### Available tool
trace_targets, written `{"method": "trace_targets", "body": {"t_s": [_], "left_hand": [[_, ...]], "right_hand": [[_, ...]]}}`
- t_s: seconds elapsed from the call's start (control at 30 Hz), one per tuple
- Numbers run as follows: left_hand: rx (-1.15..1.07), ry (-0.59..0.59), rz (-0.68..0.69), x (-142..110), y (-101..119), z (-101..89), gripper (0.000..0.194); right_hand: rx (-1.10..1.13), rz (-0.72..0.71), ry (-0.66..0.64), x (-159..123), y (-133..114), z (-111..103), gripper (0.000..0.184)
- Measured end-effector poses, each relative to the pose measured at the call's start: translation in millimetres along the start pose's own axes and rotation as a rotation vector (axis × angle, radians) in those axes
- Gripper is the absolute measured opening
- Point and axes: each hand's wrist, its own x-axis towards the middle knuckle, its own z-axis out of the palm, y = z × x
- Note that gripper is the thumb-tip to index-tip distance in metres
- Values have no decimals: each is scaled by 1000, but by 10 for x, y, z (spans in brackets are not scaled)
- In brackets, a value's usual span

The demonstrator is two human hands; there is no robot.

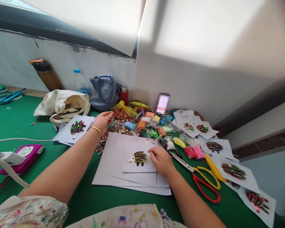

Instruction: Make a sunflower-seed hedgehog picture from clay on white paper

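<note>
- Evidently, the hedgehog picture point(139, 157) lies over white sheets point(106, 172) on the green worktop point(83, 193), likely for a flat backing.
- At its three o'clock, the right hand point(162, 161) curls narrowly at its edge — perhaps steadying it; whether it grips cannot be told.
- Toward ten, the left hand point(103, 123) has fingertips drawn together by the seeds point(118, 126); anything held is too small to tell.
- Scissors point(192, 169) past three seem kept reachable.
</note>
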Motion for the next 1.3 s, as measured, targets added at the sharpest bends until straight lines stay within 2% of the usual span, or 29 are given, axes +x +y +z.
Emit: {"method": "trace_targets", "body": {"t_s": [0.07,0.2,0.3,0.43,0.6,0.7,0.8,0.87,1.0,1.1,1.3], "left_hand": [[-220,-65,-81,-55,59,-23,4],[-561,-220,-236,-191,145,-111,14],[-742,-299,-313,-303,138,-157,17],[-899,-342,-402,-406,95,-147,21],[-987,-340,-526,-436,131,-61,19],[-1037,-353,-544,-514,167,-20,19],[-1074,-379,-547,-710,132,-28,19],[-1116,-400,-600,-884,62,-62,13],[-1101,-357,-642,-1177,-102,-136,9],[-1067,-399,-584,-1250,-175,-152,17],[-1077,-427,-514,-1187,-208,-150,22]], "right_hand": [[7,6,-1,3,1,2,19],[19,19,-9,9,-2,10,19],[22,29,-18,8,0,17,19],[32,44,-30,5,18,28,19],[42,58,-38,10,41,43,19],[41,61,-28,14,31,38,19],[41,69,-28,14,12,30,20],[41,74,-33,11,5,31,20],[97,100,-23,8,23,45,20],[273,200,20,16,75,53,24],[788,503,190,55,231,79,42]]}}
